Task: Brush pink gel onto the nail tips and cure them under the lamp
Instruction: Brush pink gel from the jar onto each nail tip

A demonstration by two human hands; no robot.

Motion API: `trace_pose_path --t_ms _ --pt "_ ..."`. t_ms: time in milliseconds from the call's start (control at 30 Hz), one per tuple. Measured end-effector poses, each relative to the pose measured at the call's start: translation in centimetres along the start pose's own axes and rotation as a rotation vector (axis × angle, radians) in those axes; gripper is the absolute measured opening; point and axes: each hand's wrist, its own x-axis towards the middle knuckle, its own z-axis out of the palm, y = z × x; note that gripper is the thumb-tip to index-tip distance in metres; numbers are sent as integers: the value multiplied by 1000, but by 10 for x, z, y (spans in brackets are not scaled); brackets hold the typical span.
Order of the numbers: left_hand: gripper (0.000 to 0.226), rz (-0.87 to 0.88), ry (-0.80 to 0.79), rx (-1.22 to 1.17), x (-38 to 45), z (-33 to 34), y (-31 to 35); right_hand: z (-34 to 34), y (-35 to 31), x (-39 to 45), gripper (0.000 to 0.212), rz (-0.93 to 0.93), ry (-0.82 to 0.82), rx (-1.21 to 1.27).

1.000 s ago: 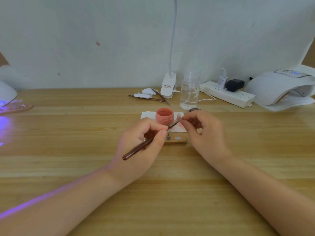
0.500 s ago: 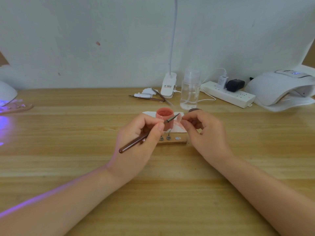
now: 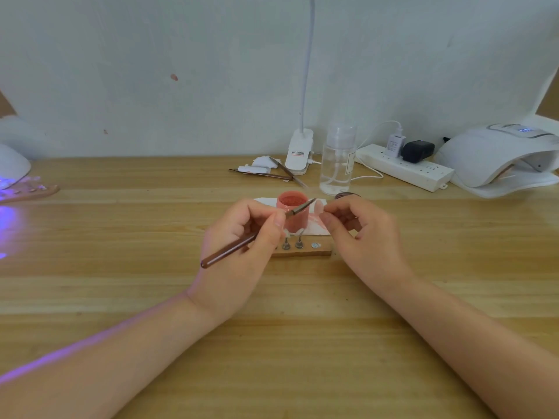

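Note:
My left hand (image 3: 242, 246) grips a brown gel brush (image 3: 233, 249), its bristle end raised over the open pink gel jar (image 3: 292, 210). My right hand (image 3: 363, 237) pinches a pale nail tip (image 3: 318, 207) just right of the brush tip. The jar stands on a white tissue (image 3: 317, 228). In front of it lies a wooden tip stand (image 3: 308, 251) with small metal holders, partly hidden by my left hand. A white curing lamp (image 3: 496, 158) sits at the back right.
A clear pump bottle (image 3: 337, 158), a clip lamp base (image 3: 299, 152), spare brushes (image 3: 272, 173) and a power strip (image 3: 408, 167) line the back of the wooden table (image 3: 121, 237). At the far left a second lamp (image 3: 12, 167) casts purple light.
The brush tip has lifted from beside the stand up to the jar's rim, next to the nail tip. My right hand has barely moved.

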Motion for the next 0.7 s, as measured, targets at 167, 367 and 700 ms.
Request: trace_pose_path --t_ms 167,367,700 --pt "10 -32 -32 12 0 1 -2 1 2 1 6 -18 -5 -17" --pt "17 22 -64 39 -2 -2 -2 1 3 1 7 -11 3 -14" --pt "17 -19 -12 -52 -1 2 -1 1 1 1 8 -21 -4 8"
